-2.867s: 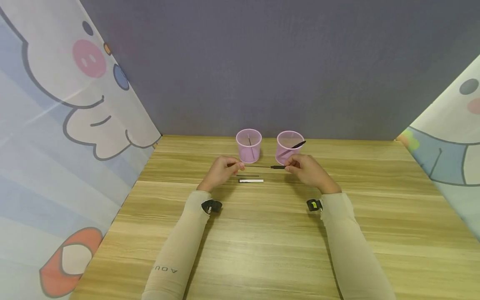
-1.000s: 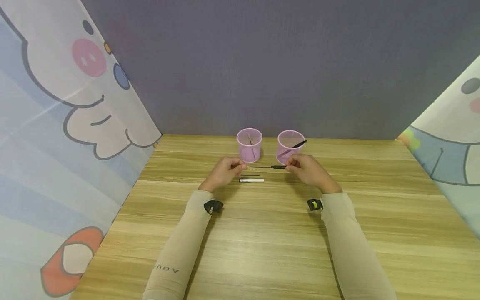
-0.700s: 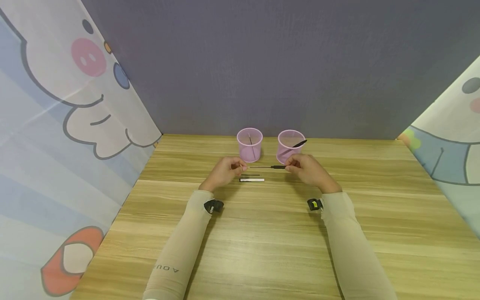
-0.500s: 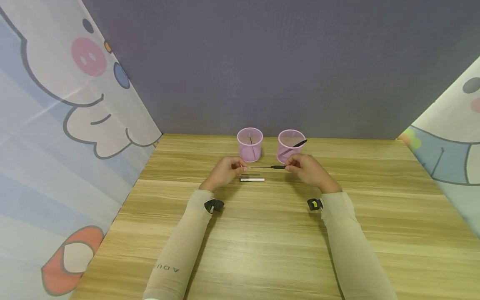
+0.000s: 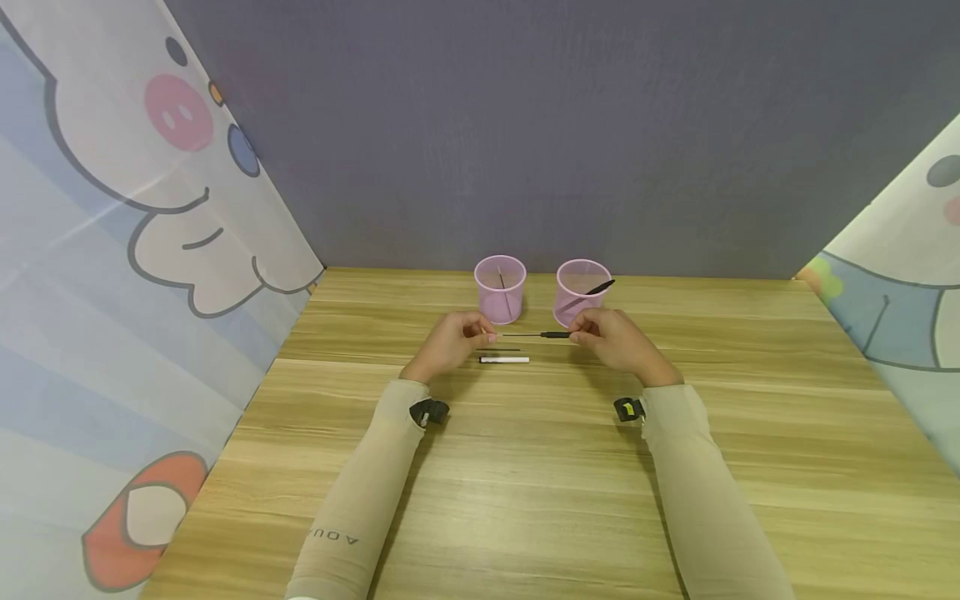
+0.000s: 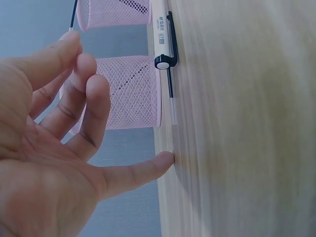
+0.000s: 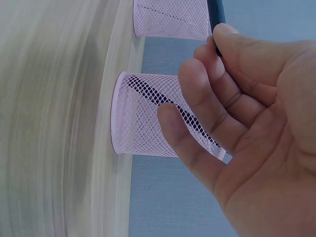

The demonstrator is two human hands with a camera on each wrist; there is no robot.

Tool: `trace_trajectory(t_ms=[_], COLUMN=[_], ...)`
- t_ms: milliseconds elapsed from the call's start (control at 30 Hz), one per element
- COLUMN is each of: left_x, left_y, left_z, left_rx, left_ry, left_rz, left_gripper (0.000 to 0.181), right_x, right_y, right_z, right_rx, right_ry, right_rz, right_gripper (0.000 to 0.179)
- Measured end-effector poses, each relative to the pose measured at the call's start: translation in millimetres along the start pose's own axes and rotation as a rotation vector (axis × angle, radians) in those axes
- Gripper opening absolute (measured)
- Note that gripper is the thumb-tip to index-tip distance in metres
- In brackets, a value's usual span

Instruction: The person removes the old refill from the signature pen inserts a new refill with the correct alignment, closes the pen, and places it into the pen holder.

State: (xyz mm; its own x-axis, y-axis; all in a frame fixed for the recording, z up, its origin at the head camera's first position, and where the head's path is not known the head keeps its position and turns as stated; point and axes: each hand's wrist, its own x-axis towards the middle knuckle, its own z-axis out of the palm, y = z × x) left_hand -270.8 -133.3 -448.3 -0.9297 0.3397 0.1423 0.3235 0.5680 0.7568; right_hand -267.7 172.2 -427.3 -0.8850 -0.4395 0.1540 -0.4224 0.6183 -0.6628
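Note:
Between my hands, a thin pen refill [image 5: 520,335] runs level, its right end meeting a black pen barrel piece [image 5: 555,335]. My left hand [image 5: 450,340] pinches the refill's left end with thumb and fingertips. In the left wrist view its little finger [image 6: 163,160] reaches down to the tabletop. My right hand [image 5: 615,342] pinches the black piece; in the right wrist view that dark tube [image 7: 215,22] shows at the thumb tip, its other fingers spread loosely. Below lie a white pen barrel with a black clip [image 6: 160,37] and another refill [image 6: 171,84].
Two pink mesh cups stand at the back of the wooden table [image 5: 555,467]. The left cup [image 5: 498,308] holds a thin dark stick; the right cup [image 5: 566,312], just behind my right hand, holds a leaning black pen [image 5: 600,287]. A grey wall [image 5: 555,142] rises behind them.
Since the oldest frame, my left hand has shifted slightly right along the refill line, and the visible stretch of refill is a little shorter. My right hand has stayed nearly still.

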Motion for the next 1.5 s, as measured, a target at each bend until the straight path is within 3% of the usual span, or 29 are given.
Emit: trace_trajectory(t_ms=[1500], left_x=[1.2], left_y=[7.4], left_z=[7.8], left_rx=[-0.008], left_ry=[0.01], left_rz=[0.067], left_gripper=[0.007], right_x=[-0.7], right_y=[-2.0], right_z=[0.9], right_rx=[0.013], right_ry=[-0.016], right_rz=[-0.001], right_gripper=[0.007])
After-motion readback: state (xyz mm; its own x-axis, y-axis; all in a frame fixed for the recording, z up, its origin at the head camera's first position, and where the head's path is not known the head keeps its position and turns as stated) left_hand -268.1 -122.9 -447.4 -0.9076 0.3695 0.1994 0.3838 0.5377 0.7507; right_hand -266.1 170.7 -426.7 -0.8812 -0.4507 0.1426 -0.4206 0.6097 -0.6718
